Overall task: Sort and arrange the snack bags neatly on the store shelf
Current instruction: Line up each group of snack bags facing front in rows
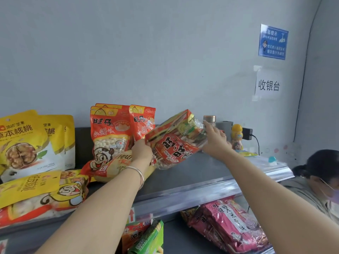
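Grey wall [146, 52], dark store shelf [192, 173] mid-frame. We hold a large red-and-clear plastic cracker bag [176, 145] tilted above the shelf at centre: left hand [142, 151] clasps its left edge, right hand [214, 139] grasps its right end. Risk: swinging it topples the upright orange snack bags [110, 132] just left.

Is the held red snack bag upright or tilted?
Tilted: left hand grips the snack bag low, right hand meets its raised end.
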Demonstrator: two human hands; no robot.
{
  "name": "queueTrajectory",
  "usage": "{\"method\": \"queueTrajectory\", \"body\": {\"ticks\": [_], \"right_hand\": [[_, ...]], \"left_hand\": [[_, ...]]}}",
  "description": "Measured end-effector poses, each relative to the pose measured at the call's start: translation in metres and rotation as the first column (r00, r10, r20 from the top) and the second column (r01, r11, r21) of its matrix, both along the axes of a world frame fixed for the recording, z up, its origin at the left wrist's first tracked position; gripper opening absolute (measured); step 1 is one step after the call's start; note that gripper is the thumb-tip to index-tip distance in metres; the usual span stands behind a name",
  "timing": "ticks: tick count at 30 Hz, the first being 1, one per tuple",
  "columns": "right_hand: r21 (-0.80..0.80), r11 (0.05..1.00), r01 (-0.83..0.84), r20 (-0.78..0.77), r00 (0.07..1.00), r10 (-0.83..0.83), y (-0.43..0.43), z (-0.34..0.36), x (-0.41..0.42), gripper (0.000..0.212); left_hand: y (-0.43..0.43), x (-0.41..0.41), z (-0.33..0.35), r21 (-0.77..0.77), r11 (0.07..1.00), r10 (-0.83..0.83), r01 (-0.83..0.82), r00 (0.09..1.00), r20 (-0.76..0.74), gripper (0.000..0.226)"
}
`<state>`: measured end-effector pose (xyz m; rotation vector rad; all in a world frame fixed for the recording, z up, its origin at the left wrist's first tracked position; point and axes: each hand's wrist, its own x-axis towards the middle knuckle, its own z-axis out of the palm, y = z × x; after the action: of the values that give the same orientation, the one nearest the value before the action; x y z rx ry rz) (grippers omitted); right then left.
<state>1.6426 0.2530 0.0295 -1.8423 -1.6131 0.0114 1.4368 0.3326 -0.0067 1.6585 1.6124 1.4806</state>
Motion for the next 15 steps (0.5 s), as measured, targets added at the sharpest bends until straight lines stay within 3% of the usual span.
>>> {"method": "queueTrajectory", "body": {"ticks": [3,10,13,15], "right_hand": [[0.101,0.994,-0.036,-0.060,0.997,0.043,0.006,-0.003,-0.008,0.089],[0.464,0.877,0.126,0.084,0.979,-0.185,-0.006,0.013,-0.033,0.047],[0.551,0.792,0.262,-0.033,0.955,-0.294,-0.019,0.032,-0.035,0.045],[0.538,0.770,0.342,-0.219,0.939,-0.264,-0.026,0.043,-0.033,0.044]], "left_hand": [[-0.002,0.000,-0.003,-0.022,0.999,-0.042,0.043,0.998,0.046,0.029],[-0.022,-0.004,0.009,0.071,0.993,-0.113,0.096,0.948,0.297,0.031],[-0.033,-0.012,0.025,0.163,0.961,-0.277,0.224,0.777,0.565,0.042],[-0.044,-0.016,0.033,0.193,0.934,-0.354,0.300,0.713,0.606,0.046]]}}
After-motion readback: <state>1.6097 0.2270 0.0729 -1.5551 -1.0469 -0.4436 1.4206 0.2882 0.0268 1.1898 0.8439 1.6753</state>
